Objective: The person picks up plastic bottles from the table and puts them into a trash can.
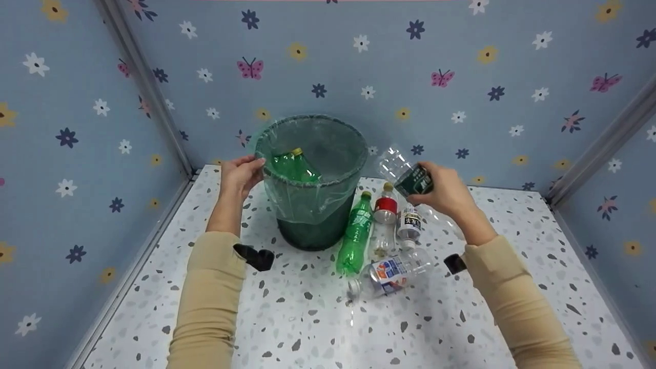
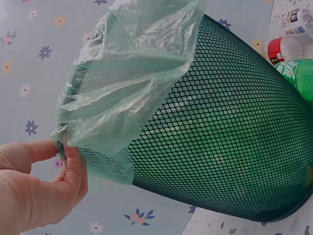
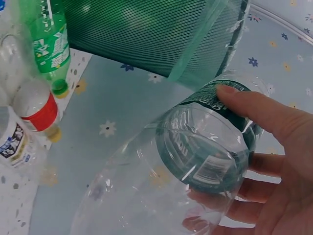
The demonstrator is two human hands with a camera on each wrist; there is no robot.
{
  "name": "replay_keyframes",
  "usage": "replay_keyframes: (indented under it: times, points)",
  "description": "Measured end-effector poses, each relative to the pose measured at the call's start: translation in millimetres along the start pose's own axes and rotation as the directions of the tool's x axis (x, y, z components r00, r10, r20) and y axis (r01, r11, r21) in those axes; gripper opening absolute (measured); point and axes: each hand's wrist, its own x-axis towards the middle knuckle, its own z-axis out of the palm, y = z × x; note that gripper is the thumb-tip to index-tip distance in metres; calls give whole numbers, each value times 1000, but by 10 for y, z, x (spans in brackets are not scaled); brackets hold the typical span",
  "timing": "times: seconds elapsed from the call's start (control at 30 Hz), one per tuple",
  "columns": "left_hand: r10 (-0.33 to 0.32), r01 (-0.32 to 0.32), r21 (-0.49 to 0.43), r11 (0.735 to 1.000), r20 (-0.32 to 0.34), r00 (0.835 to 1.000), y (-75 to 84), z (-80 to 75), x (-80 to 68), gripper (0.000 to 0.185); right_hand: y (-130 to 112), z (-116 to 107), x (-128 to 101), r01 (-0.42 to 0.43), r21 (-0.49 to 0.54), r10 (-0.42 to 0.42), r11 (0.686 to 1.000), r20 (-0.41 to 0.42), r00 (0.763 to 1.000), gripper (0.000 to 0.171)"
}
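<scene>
A dark green mesh trash bin [image 1: 312,238], lined with a thin pale green bag [image 2: 122,78], stands upright near the back wall. At its left rim, my left hand [image 1: 239,178] pinches the bag-covered edge between thumb and fingers. Inside the bin lies a green plastic bottle [image 1: 297,167] with a yellow cap. My right hand [image 1: 447,188] grips a large clear plastic bottle [image 3: 210,142] round its dark green label. That bottle is tilted, raised to the right of the bin above other bottles.
Right of the bin lie a green bottle [image 1: 354,236], a red-labelled clear bottle [image 1: 385,210], a white-labelled bottle [image 1: 410,223] and a clear bottle with a blue and orange label [image 1: 389,274]. Flower-patterned panels [image 1: 328,61] enclose the speckled white table [image 1: 307,318] behind and at both sides.
</scene>
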Motion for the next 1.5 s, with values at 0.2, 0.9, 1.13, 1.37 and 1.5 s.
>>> replay_keyframes:
  times: [0.2,0.9,1.13,1.37,1.5]
  points:
    - [7,-7,14,1000,-12,1000,-10,11,9,40,-298,-88,197,15,-16,-15,1000,-5,1000,81]
    - [11,-11,19,1000,-8,1000,-5,13,18,38,-1139,-51,662,152,-188,-171,970,-92,981,76]
    - [4,-4,14,1000,-12,1000,3,13,21,38,-1304,62,739,232,-274,-261,933,-72,963,76]
    - [18,-18,13,1000,-17,1000,-6,3,21,40,-1393,179,767,343,-343,-373,875,-24,927,74]
    - [31,-31,34,999,-17,999,-15,10,21,41,-1389,236,774,401,-368,-426,839,14,905,72]
